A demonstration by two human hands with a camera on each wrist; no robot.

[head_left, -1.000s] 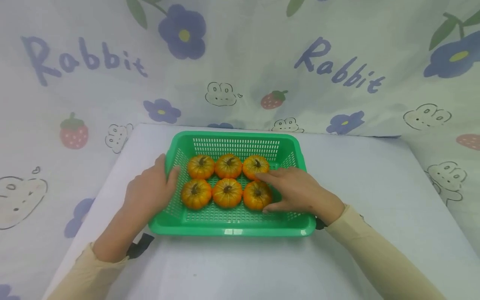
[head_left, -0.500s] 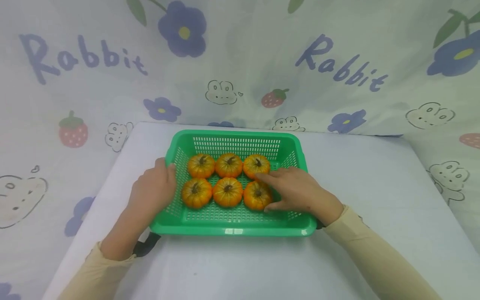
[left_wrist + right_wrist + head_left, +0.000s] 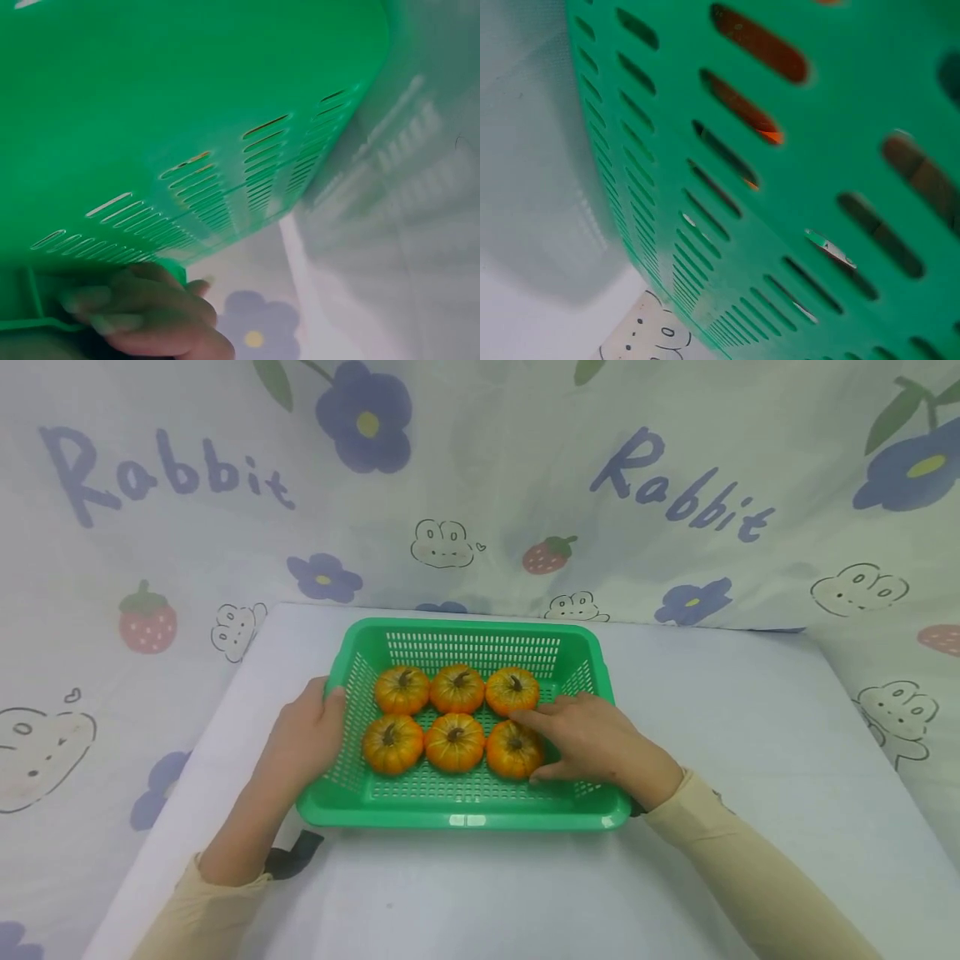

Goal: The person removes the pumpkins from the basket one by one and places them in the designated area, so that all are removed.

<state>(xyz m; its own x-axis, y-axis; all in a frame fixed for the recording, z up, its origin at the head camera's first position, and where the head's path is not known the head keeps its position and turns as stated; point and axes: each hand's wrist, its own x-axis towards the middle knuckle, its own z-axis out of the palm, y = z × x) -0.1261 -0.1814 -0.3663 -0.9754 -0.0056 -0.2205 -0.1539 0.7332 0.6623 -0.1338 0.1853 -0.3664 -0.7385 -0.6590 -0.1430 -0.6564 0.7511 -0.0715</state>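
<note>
A green plastic basket (image 3: 468, 820) with slotted walls holds several small orange pumpkins in two rows. My left hand (image 3: 303, 735) grips the basket's left rim, thumb on the inner side. In the left wrist view, curled fingers (image 3: 161, 311) of this hand show under the rim, against the outer wall. Inside the basket, my right hand (image 3: 588, 739) holds the front right pumpkin (image 3: 513, 752) from its right side, thumb in front and index finger behind. In the right wrist view the slotted wall (image 3: 780, 225) hides this hand; bits of orange show through the slots.
The basket stands on a white-covered table (image 3: 750, 735). Behind it hangs a white cloth (image 3: 480, 468) printed with rabbits, flowers and strawberries. A black strap (image 3: 296, 856) is at the left wrist.
My left hand has shifted slightly right and closed round the basket's left rim, its thumb drawing in. My right hand has stayed at the front right pumpkin.
</note>
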